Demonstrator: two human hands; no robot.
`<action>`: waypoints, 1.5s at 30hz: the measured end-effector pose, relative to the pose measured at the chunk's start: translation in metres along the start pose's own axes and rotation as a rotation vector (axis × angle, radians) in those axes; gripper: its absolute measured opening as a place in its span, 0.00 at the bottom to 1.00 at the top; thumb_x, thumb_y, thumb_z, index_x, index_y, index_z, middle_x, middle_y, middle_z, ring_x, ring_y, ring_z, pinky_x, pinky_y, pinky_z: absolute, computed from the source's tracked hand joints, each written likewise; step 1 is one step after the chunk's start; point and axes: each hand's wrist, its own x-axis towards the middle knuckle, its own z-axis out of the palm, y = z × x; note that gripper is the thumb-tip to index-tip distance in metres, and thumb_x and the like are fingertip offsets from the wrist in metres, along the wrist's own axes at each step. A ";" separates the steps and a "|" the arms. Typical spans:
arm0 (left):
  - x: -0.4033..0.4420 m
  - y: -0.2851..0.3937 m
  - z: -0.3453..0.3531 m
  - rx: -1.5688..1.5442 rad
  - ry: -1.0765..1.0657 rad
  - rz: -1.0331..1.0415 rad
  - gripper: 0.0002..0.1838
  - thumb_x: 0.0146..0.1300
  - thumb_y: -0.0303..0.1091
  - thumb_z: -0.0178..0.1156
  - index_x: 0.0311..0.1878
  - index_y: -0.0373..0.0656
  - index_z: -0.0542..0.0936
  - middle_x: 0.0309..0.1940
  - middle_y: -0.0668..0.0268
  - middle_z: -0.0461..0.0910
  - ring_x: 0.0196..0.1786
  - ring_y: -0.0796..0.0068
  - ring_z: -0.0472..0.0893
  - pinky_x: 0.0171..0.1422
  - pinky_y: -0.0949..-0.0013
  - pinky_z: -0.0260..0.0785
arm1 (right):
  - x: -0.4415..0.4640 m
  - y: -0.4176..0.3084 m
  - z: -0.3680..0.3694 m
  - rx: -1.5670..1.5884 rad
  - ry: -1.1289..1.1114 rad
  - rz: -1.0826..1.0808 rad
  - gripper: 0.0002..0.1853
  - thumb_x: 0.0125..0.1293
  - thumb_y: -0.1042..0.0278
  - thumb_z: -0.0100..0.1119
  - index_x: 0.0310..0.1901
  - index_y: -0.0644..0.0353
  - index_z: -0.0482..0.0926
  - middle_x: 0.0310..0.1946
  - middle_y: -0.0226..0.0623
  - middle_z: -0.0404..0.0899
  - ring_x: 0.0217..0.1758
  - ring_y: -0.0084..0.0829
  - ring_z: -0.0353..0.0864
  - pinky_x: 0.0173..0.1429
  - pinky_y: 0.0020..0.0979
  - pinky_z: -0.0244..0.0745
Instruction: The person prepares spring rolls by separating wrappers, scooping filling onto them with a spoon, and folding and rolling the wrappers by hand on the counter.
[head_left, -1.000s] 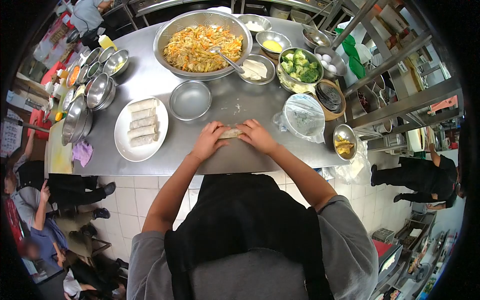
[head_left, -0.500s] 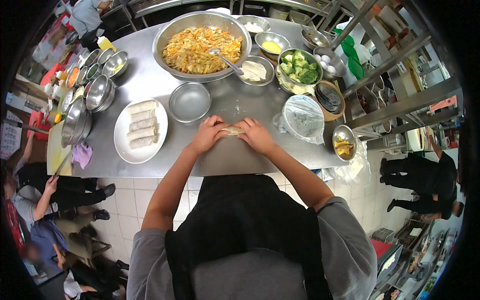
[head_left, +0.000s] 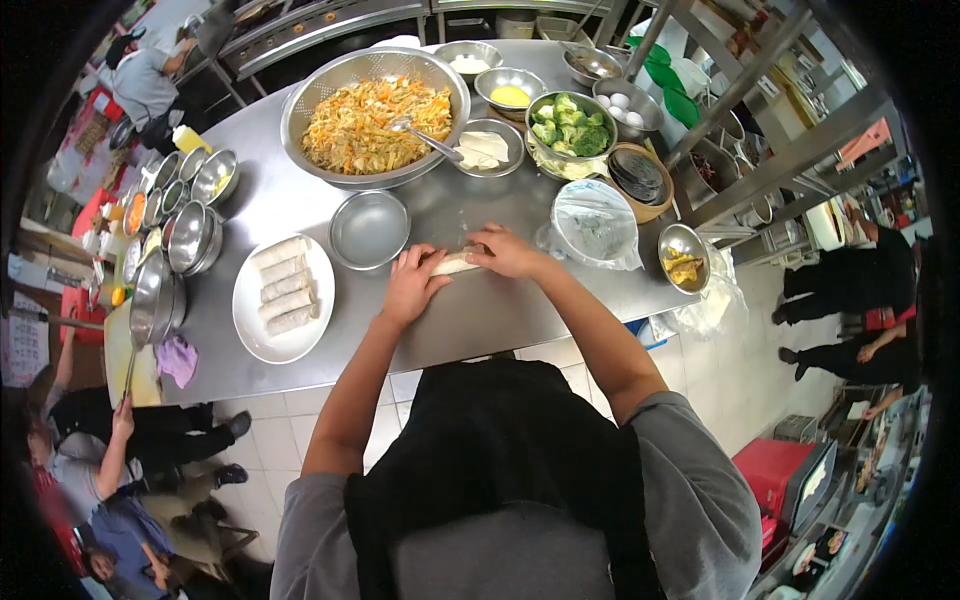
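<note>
A pale spring roll [head_left: 455, 264] lies on the steel table between my hands. The fingers of my left hand [head_left: 410, 286] close over its left end. At the other end, my right hand [head_left: 506, 251] has its fingertips curled on the wrapper. To the left, a white oval plate [head_left: 248, 318] carries several finished rolls [head_left: 285, 284] in a column. A shallow metal bowl [head_left: 370, 230] sits just beyond my left hand. Farther back, a perforated basin [head_left: 290, 130] holds shredded vegetable filling [head_left: 375, 125] with a spoon [head_left: 430, 140] in it. Folded white wrappers [head_left: 484, 148] rest in a bowl nearby.
Broccoli [head_left: 570, 128], eggs [head_left: 622, 105] and a plastic-covered bowl [head_left: 597, 225] stand at the right, beside metal shelving [head_left: 745, 110]. Stacked metal bowls [head_left: 157, 300] and a purple cloth [head_left: 178, 360] line the left edge. A person's hand [head_left: 122, 418] holds a knife at the left corner.
My view has turned slightly, shifting the table in the picture. Both hands stay on the spring roll; it now lies more slanted, with my right hand a bit farther forward than my left.
</note>
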 end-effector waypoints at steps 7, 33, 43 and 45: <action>0.007 0.015 0.014 -0.032 0.018 0.121 0.32 0.59 0.43 0.69 0.68 0.52 0.76 0.60 0.64 0.75 0.61 0.57 0.73 0.64 0.55 0.65 | -0.072 -0.017 -0.020 0.272 0.339 0.216 0.20 0.73 0.61 0.59 0.61 0.60 0.79 0.53 0.46 0.80 0.50 0.39 0.83 0.58 0.36 0.78; 0.023 0.224 0.075 -0.054 0.154 0.092 0.24 0.65 0.24 0.59 0.65 0.40 0.74 0.66 0.55 0.71 0.69 0.50 0.69 0.72 0.48 0.58 | -0.462 0.418 -0.162 0.060 0.864 1.293 0.17 0.63 0.73 0.56 0.52 0.65 0.85 0.47 0.48 0.87 0.48 0.39 0.86 0.53 0.33 0.78; 0.018 0.254 0.081 -0.001 0.130 -0.033 0.22 0.62 0.18 0.57 0.60 0.44 0.79 0.64 0.55 0.73 0.66 0.50 0.72 0.69 0.51 0.63 | -0.436 0.410 -0.152 -0.161 0.750 1.649 0.13 0.64 0.72 0.55 0.46 0.63 0.85 0.50 0.56 0.81 0.52 0.54 0.83 0.56 0.45 0.80; 0.023 0.257 0.085 -0.001 0.130 0.009 0.22 0.62 0.18 0.57 0.60 0.44 0.79 0.64 0.55 0.73 0.66 0.50 0.72 0.69 0.51 0.63 | -0.436 0.411 -0.155 -0.239 0.790 1.683 0.13 0.61 0.69 0.60 0.46 0.61 0.86 0.48 0.54 0.82 0.50 0.52 0.84 0.55 0.44 0.81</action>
